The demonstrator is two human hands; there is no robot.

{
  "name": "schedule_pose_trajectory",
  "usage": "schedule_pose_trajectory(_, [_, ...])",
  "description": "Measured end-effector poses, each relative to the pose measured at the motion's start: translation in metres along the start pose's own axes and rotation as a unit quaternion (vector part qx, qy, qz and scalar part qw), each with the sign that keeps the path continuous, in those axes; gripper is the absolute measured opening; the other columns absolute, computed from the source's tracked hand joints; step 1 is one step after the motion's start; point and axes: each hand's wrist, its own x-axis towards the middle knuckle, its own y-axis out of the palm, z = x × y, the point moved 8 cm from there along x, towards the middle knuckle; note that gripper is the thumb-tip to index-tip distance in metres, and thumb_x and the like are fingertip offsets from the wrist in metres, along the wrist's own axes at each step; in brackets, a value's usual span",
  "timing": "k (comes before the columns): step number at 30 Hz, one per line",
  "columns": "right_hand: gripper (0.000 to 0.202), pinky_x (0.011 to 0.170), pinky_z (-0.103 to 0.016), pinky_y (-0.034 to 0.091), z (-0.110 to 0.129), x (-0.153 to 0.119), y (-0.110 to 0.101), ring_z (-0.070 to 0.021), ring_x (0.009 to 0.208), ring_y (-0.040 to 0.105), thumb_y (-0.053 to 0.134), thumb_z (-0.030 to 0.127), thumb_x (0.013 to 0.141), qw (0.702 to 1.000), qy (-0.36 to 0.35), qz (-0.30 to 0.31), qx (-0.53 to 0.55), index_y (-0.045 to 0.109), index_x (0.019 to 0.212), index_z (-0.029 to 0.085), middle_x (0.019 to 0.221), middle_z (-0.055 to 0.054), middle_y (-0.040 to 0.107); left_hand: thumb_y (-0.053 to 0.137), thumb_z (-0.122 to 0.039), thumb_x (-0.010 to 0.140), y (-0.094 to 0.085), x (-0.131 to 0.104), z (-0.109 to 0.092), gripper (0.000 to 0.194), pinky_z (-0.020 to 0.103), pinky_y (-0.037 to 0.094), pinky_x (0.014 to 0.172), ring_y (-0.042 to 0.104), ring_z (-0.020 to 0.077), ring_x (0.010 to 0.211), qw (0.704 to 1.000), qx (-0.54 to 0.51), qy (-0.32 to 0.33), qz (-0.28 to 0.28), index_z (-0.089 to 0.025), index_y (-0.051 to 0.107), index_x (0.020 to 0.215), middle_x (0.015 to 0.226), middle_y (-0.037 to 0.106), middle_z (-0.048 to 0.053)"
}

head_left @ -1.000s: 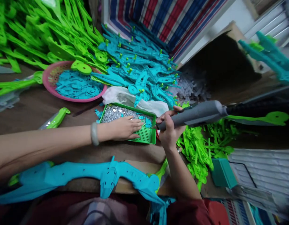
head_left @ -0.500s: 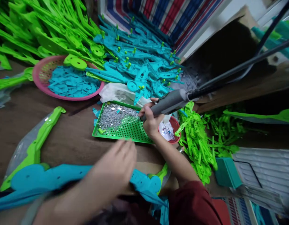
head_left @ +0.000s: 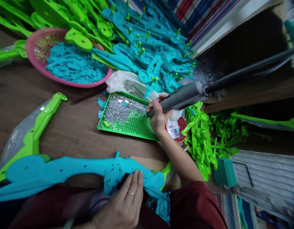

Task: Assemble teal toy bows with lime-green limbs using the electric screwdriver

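Note:
My right hand is wrapped round a grey electric screwdriver, its cord running off to the upper right. The tool's front end is over the right part of a green perforated tray holding many small silver screws. Nearer to me, a long blue plastic toy-gun-like part lies across the table's front side, with green pieces under its ends. My left hand, with a ring on one finger, rests its straight fingers on this part's near edge; the thumb is hidden.
A pink basket of small blue pieces stands at the left. Heaps of green parts and blue parts fill the back. A small red basket and more green parts lie right. A bagged green part lies left.
My left hand has come back from near the tray's front edge to the blue part, uncovering its middle. My right hand keeps hold of the screwdriver. The view has shifted slightly.

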Motion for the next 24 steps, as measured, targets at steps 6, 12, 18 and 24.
schedule_pose_trajectory(6, [0.043,0.049,-0.029,0.045,-0.001,0.002,0.001,-0.0105,0.043,0.051,0.068,0.049,0.079,1.000,-0.001,-0.011,0.012,0.043,0.106,0.026,0.062,0.010,0.052,0.044,-0.022,0.092,0.004,0.002,-0.007,0.033,0.045,0.046,0.103,0.071,0.0304,0.110,0.999,0.018,-0.029,0.003,-0.009,0.065,0.114,0.117,0.075,0.020])
schedule_pose_trajectory(12, [0.037,0.049,-0.029,0.047,0.065,-0.021,-0.013,-0.0109,0.046,0.049,0.057,0.048,0.085,0.997,-0.024,-0.070,-0.034,0.041,0.113,0.029,0.066,0.008,0.042,0.049,-0.029,0.093,0.011,-0.002,-0.020,0.037,0.048,0.049,0.101,0.070,0.0349,0.112,0.998,0.062,-0.013,0.000,-0.003,0.065,0.112,0.122,0.071,0.027])
schedule_pose_trajectory(18, [0.033,0.036,-0.025,0.045,0.124,-0.112,-0.009,-0.0103,0.041,0.045,0.058,0.035,0.089,0.991,0.006,0.096,0.092,0.051,0.121,0.035,0.066,0.007,0.045,0.048,-0.030,0.095,0.016,-0.005,-0.026,0.041,0.051,0.048,0.102,0.070,0.0368,0.110,0.998,0.047,-0.029,-0.015,0.002,0.065,0.114,0.120,0.069,0.031])
schedule_pose_trajectory(24, [0.042,0.038,-0.026,0.051,0.121,-0.144,-0.018,-0.0114,0.044,0.051,0.061,0.031,0.087,0.989,-0.001,0.125,0.081,0.050,0.128,0.034,0.069,0.006,0.052,0.043,-0.027,0.094,0.014,-0.007,-0.025,0.043,0.048,0.047,0.103,0.069,0.0350,0.112,0.999,0.036,-0.020,-0.022,0.001,0.067,0.116,0.118,0.072,0.025])
